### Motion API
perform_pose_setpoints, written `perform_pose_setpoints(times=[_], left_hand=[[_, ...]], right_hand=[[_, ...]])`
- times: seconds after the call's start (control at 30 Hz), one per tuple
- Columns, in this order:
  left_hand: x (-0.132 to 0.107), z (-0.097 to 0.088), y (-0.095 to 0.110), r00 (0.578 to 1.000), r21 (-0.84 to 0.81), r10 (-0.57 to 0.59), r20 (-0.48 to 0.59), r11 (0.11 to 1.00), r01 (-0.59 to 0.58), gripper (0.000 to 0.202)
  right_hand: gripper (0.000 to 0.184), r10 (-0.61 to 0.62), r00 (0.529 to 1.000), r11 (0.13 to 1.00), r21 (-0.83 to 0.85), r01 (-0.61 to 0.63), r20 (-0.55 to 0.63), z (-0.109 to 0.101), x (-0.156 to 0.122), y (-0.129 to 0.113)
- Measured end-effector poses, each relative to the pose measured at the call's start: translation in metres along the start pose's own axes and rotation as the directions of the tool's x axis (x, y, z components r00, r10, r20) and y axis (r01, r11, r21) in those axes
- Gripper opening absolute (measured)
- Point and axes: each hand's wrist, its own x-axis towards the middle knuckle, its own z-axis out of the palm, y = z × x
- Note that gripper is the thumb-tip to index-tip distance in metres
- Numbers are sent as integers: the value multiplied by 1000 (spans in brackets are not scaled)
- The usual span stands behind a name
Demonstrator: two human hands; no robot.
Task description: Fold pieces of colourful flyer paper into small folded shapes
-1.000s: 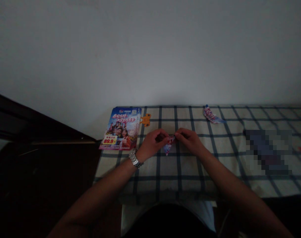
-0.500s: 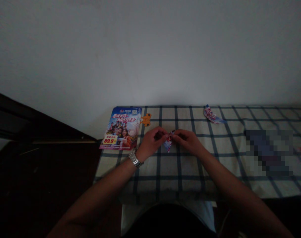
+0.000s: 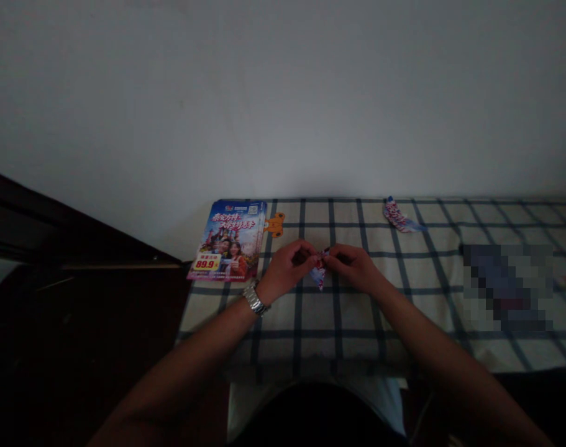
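My left hand (image 3: 286,269), with a metal watch on its wrist, and my right hand (image 3: 355,266) meet over the checked cloth. Both pinch a small folded piece of printed paper (image 3: 319,272), red, white and blue, held between their fingertips just above the cloth. The paper's lower point hangs down between the two hands. Fingers of both hands are curled closed around it.
A stack of colourful flyers (image 3: 228,240) lies at the cloth's far left, with a small orange cut-out (image 3: 275,225) beside it. Another folded printed paper piece (image 3: 397,216) lies at the far edge, right of centre. The checked cloth (image 3: 338,316) covers the table; dark furniture stands to the left.
The hands have drawn slightly closer and shifted the folded paper a little between their fingertips; the paper's position over the cloth is nearly the same.
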Motion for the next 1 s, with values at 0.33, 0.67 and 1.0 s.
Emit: perform_pose_setpoints(times=[0.33, 0.67, 1.0], left_hand=[[0, -2, 5, 1000, 13, -3, 3, 1000, 3, 20], [0, -1, 4, 1000, 18, 1, 18, 1000, -2, 17], [1, -1, -1, 998, 13, 7, 60, 1000, -8, 19]], right_hand=[[28, 32, 997, 992, 121, -23, -76, 0, 2, 2], [29, 17, 997, 999, 49, -14, -76, -2, 2, -3], [27, -21, 995, 998, 59, 27, -94, -4, 3, -1]])
